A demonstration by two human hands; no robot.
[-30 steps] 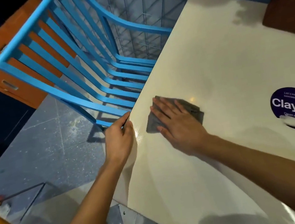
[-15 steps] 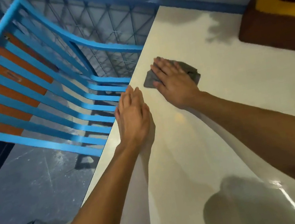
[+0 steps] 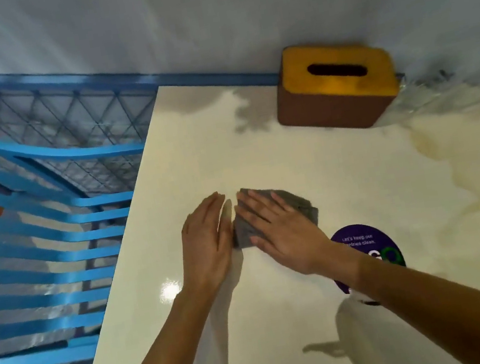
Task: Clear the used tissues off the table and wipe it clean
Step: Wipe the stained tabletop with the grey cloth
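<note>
Near the middle of the frame, the right hand [image 3: 285, 231] is pressing flat, fingers spread, on a folded grey cloth [image 3: 296, 201] lying on the glossy cream table [image 3: 258, 337], while the left hand [image 3: 208, 244] is resting just beside it, fingers straight and together, holding nothing. On that slick top the soft cloth could be bunching and leaving streaks, or a long stroke could be nudging the boxy, yellow-lidded tissue box [image 3: 337, 86] at upper right. No used tissues are showing.

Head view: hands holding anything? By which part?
Nothing is gripped. The right hand presses flat on the middle of the cloth; the left hand is open beside it.
</note>
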